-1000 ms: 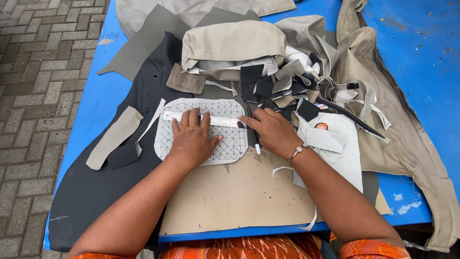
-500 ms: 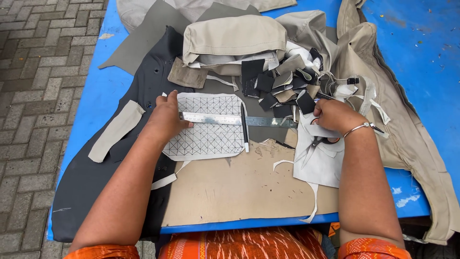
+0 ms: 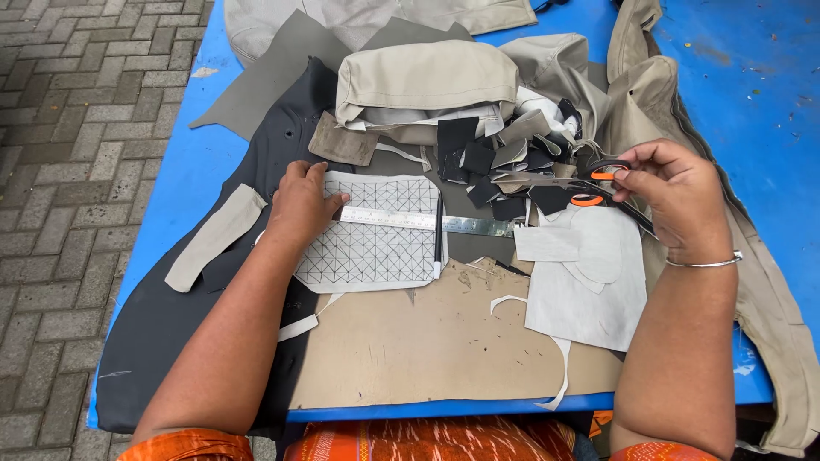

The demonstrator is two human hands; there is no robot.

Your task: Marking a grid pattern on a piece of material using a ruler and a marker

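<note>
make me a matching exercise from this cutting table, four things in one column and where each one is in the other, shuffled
Things:
1. orange-handled scissors
2. long metal ruler
3. black pen
4. beige fabric strip

Places:
A. lying across the white quilted diamond-stitched panel, pressed down by the left hand
B. on the dark grey sheet at the table's left side
C. at the right hand, over the pile of scraps
D. lying along the quilted panel's right edge, crossing the ruler

Pairs: 1-C, 2-A, 3-D, 4-B
</note>
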